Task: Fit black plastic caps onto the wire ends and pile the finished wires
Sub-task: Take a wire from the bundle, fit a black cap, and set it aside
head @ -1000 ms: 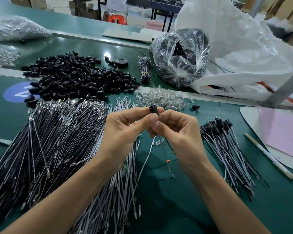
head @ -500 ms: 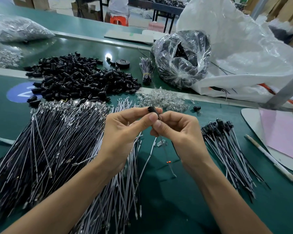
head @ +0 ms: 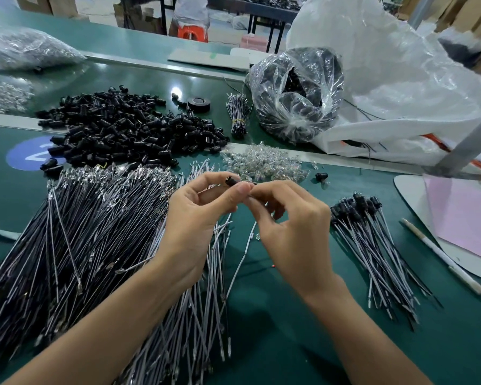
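Pinching the small black plastic cap [head: 231,181], left hand [head: 195,220] faces right hand [head: 295,229], whose grip clamps the thin grey wire [head: 245,250] just rightward, cap lying roughly level.

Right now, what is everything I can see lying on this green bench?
Loose black plastic caps: large heap, black, far left.
Uncapped thin wires: large heap, black and white, near left.
Capped finished wires: small pile, black-tipped, right.
Tiny clear bulbs: small heap, transparent, behind the hands.
Clear plastic bag: one, black contents, far centre.
White plastic sack: one, white, far right.
Black tape roll: one, black, beside the caps.
White pen: one, white, right.
Left hand: pinches one black cap.
Right hand: pinches one wire at that cap.
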The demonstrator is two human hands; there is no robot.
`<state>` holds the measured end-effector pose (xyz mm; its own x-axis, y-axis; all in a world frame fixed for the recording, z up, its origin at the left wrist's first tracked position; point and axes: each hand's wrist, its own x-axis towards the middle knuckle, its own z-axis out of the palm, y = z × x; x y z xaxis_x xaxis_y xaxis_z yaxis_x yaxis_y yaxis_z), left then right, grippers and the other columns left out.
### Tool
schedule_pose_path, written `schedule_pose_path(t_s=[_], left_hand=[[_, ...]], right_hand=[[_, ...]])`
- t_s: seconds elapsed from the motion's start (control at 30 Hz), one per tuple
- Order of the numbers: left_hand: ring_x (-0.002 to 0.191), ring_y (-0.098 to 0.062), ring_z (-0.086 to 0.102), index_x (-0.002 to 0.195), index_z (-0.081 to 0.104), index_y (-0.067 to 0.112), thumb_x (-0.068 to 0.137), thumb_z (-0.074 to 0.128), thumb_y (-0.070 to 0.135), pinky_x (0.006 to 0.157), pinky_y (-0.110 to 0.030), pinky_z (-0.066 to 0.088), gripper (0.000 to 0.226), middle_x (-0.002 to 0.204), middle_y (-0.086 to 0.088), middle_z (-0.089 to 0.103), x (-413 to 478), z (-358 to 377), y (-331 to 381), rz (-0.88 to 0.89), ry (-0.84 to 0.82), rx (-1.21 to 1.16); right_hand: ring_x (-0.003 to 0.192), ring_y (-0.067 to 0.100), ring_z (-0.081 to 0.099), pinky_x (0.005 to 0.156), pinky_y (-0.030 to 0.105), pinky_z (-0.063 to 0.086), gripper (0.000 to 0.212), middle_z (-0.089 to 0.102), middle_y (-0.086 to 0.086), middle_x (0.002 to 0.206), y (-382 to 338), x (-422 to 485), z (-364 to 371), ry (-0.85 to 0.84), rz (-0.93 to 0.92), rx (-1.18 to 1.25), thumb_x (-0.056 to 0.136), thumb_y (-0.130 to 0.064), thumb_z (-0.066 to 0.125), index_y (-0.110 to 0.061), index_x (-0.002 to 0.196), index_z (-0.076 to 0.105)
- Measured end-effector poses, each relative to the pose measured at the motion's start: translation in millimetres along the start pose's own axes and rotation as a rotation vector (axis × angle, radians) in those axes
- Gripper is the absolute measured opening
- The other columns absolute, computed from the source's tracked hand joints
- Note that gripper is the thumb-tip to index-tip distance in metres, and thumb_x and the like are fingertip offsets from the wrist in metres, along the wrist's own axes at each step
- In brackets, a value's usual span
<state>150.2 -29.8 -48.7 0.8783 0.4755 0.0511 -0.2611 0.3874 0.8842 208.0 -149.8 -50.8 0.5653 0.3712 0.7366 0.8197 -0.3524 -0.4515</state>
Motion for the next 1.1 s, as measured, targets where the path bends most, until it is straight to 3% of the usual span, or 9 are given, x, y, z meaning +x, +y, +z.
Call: schedule_pose_path(t_s=[0.23, 0.37, 0.6, 0.9, 1.0, 1.1], left_hand=[[0.085, -0.012, 0.067, 0.085, 0.079, 0.017, 0.059, 0.079, 0.031, 0.076, -0.020, 0.052, 0.030, 0.087, -0.002, 0.076, 2.1, -2.6, 2.0, 0.046, -0.072, 0.098], [0.075, -0.009, 0.064, 0.083, 0.079, 0.017, 0.060, 0.080, 0.022, 0.071, -0.018, 0.052, 0.024, 0.080, 0.000, 0.074, 3.6, -4.2, 1.5, 0.048, -0.072, 0.124], [0.068, -0.012, 0.068, 0.081, 0.077, 0.013, 0.064, 0.077, 0.008, 0.067, -0.019, 0.055, 0.018, 0.075, -0.004, 0.075, 2.8, -2.3, -0.7, 0.094, -0.052, 0.143], [0.070, -0.013, 0.070, 0.081, 0.076, 0.012, 0.065, 0.076, 0.010, 0.067, -0.021, 0.056, 0.017, 0.076, -0.006, 0.075, 1.7, -0.2, -4.9, 0.081, -0.045, 0.111], [0.067, -0.013, 0.069, 0.081, 0.077, 0.013, 0.066, 0.077, 0.013, 0.067, -0.021, 0.055, 0.015, 0.073, -0.006, 0.074, 2.3, -0.5, -4.5, 0.083, -0.013, 0.104], [0.065, -0.013, 0.069, 0.080, 0.077, 0.013, 0.065, 0.077, 0.013, 0.066, -0.020, 0.055, 0.015, 0.072, -0.005, 0.073, 2.5, -0.6, -4.2, 0.088, -0.015, 0.103]], right_hand=[[0.063, 0.007, 0.057, 0.063, 0.021, 0.049, 0.008, 0.066, -0.004, 0.072, -0.4, 4.2, -4.3, 0.035, 0.069, 0.094, 0.083, -0.004, 0.075, -0.007, 0.081, 0.068], [0.066, 0.009, 0.054, 0.066, 0.017, 0.046, 0.007, 0.064, 0.001, 0.076, 1.7, 5.4, -5.4, 0.046, 0.046, 0.044, 0.083, -0.002, 0.074, -0.007, 0.080, 0.070], [0.070, 0.016, 0.053, 0.067, 0.019, 0.041, 0.004, 0.061, 0.004, 0.077, 6.1, 4.4, -4.9, -0.034, -0.007, -0.024, 0.085, 0.002, 0.069, -0.002, 0.082, 0.069], [0.075, 0.023, 0.049, 0.071, 0.023, 0.036, 0.011, 0.057, 0.003, 0.078, 8.2, 8.5, -7.9, -0.157, -0.027, -0.058, 0.090, 0.001, 0.062, -0.004, 0.080, 0.063], [0.075, 0.018, 0.052, 0.072, 0.019, 0.039, 0.007, 0.060, 0.001, 0.079, 7.8, 10.1, -9.9, -0.097, 0.002, -0.020, 0.086, -0.003, 0.070, -0.003, 0.080, 0.066], [0.071, 0.019, 0.055, 0.068, 0.024, 0.045, 0.008, 0.062, 0.003, 0.076, 8.7, 9.2, -11.2, -0.019, -0.021, -0.016, 0.082, 0.000, 0.074, -0.002, 0.078, 0.067]])
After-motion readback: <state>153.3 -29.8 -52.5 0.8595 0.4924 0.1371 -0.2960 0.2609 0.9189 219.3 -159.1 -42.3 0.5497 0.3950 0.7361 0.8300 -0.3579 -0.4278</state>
